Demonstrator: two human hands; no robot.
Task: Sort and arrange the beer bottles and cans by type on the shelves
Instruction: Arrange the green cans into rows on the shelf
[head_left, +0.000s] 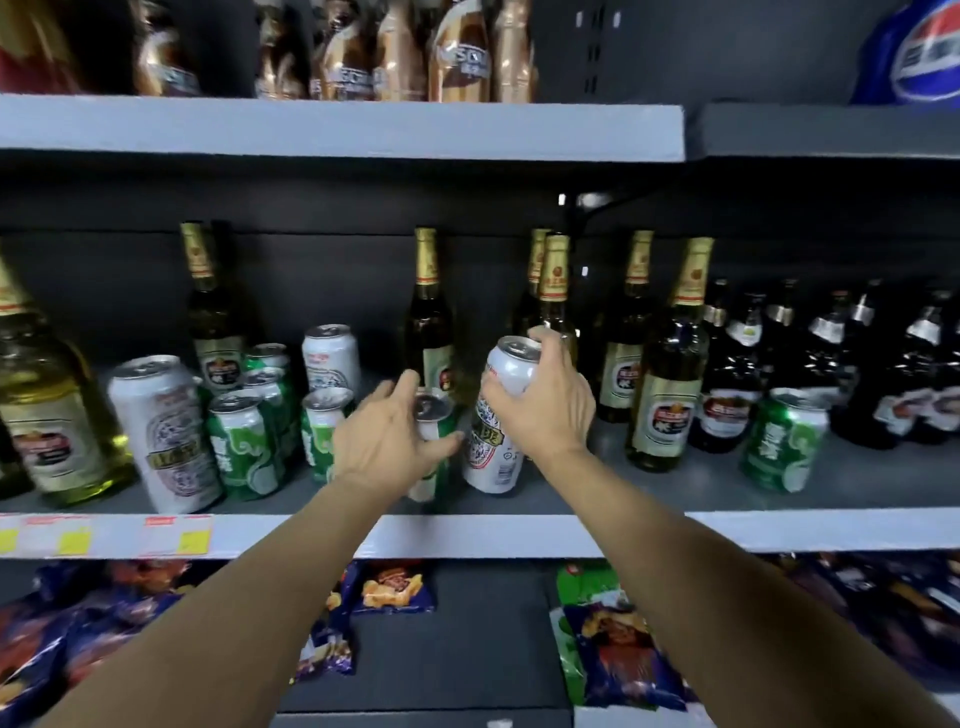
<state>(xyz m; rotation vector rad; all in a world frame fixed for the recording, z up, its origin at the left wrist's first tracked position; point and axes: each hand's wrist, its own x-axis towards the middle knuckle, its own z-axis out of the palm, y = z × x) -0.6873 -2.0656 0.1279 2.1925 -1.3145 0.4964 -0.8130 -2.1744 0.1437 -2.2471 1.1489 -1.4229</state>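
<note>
On the middle shelf (519, 532) my right hand (545, 405) grips a tall white beer can (493, 457) around its upper part. Just left of it, my left hand (384, 436) wraps a green can (434, 462) near its top. More green cans (244, 447) and a tall white can (166, 431) stand to the left, with a short white can (331, 358) behind them. Green gold-necked bottles (667, 384) and dark bottles (737, 374) stand to the right. A lone green can (782, 441) sits at the right front.
A large pale bottle (47, 400) stands at the far left. Gold-foiled bottles (457, 52) fill the upper shelf, with a blue soda bottle (914, 52) at its right end. Snack bags (613, 654) lie on the shelf below.
</note>
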